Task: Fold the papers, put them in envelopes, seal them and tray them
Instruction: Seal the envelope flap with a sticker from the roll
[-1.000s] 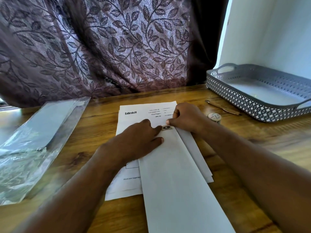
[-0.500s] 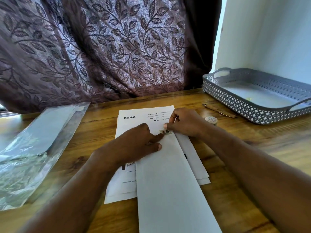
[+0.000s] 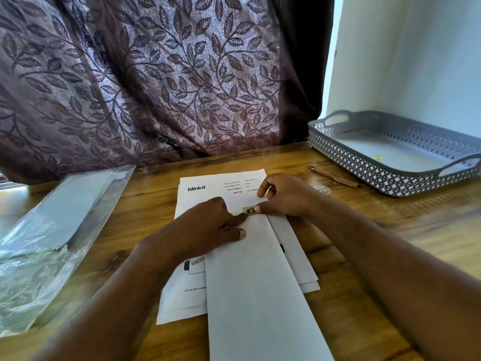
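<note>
Since a second ago my right hand (image 3: 286, 196) has loosened: its fingers were bunched down over the top of the long white paper envelope (image 3: 260, 295) and are now lifted off it and curled, with only the thumb tip down at the right end of the small seal sticker (image 3: 249, 210). Whether that thumb pinches the sticker's edge or merely presses it I cannot tell from this angle. My left hand (image 3: 205, 225) lies flat with its fingers stretched out, pressing the envelope near its far end, the forefinger tip touching the sticker from the left. The envelope runs lengthways toward me across a stack of white printed sheets (image 3: 216, 178), which lies on the brown wooden worktop (image 3: 145, 199). Well to my right stands the grey perforated plastic tray (image 3: 390, 175), with a slim brown pen (image 3: 334, 177) and a small round white roll (image 3: 322, 189) between it and my right hand. On the left lies a clear plastic sleeve (image 3: 65, 217) holding something flat and grey. A leaf-patterned purple curtain (image 3: 156, 87) hangs behind.
</note>
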Tool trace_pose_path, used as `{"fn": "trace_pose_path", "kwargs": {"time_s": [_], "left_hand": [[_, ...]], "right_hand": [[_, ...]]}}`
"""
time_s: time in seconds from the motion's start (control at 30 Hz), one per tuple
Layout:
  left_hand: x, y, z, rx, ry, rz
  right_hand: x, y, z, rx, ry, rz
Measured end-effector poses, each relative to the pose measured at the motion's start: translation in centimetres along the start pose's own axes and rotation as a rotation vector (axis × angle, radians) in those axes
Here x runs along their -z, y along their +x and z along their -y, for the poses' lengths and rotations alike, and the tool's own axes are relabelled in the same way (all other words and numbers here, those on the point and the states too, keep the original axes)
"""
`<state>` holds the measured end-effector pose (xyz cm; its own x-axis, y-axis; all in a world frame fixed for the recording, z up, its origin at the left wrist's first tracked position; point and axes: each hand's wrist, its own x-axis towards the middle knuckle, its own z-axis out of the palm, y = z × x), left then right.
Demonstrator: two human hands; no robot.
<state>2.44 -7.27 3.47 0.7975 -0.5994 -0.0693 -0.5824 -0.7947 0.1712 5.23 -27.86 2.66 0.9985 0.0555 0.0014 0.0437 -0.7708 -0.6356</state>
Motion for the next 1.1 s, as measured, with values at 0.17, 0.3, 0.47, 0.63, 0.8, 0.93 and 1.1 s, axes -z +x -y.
{"fn": "trace_pose_path", "kwargs": {"time_s": [0.17, 0.3, 0.47, 0.63, 0.8, 0.93, 1.1], "left_hand": [[-0.1, -0.1, 1.1, -0.001, 0.006, -0.085], [-0.2, -0.8, 3.5, 0.053, -0.026, -0.283], [0.1, -1.2, 4.7, 0.256, -0.01, -0.308], [-0.1, -0.9, 4.6, 0.344, -0.101, -0.259], [-0.2, -0.8, 5.0, 0.372, -0.53, -0.38], [0.8, -1.0, 4.5, 0.418, -0.848, -0.447], [1.5, -1.9, 4.5, 0.395, -0.978, -0.584]], "right_hand": [[0.2, -0.3, -0.1, -0.02, 0.087, 0.026], [0.5, -0.7, 0.1, -0.009, 0.112, 0.042], [0.0, -0.6, 0.2, 0.04, 0.044, 0.033], [0.1, -0.8, 0.0, 0.08, -0.022, 0.039], [0.1, -0.7, 0.2, 0.074, 0.13, -0.026], [0.8, -1.2, 0.9, 0.06, 0.414, 0.038], [0.8, -1.8, 1.8, -0.023, 0.515, 0.237]]}}
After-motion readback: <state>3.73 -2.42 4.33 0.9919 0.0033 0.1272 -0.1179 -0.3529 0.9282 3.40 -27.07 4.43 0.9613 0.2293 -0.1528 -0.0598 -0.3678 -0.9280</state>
